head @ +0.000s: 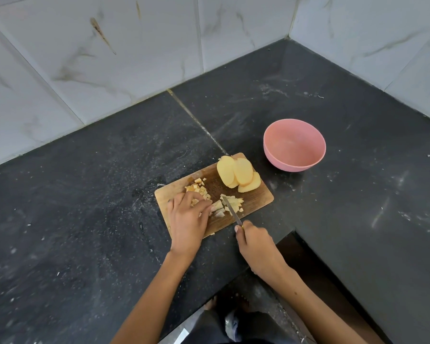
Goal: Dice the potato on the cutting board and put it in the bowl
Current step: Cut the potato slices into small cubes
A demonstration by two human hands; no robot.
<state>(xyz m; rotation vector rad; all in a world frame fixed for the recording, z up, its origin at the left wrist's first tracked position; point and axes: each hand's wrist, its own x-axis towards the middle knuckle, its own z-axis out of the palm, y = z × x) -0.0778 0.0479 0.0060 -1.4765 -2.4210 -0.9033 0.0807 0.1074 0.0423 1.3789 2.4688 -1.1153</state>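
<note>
Potato on the wooden cutting board (258, 198) in three lots: whole slices (238, 173) overlapped at the far end, strips (230, 206) under the knife blade (230, 209) at the near edge, small dice (197, 188) by the left side. Left hand (188, 217) has its fingers curled down onto the strips, steadying them; right hand (255, 244) is closed round the knife handle, blade tip in the strips. Pink bowl (294, 145) stands upright on the dark counter (85, 219), just beyond the board's far right corner, holding no potato.

Hands dice potato strips (227, 206) with a knife (231, 211) on a board (258, 197).
</note>
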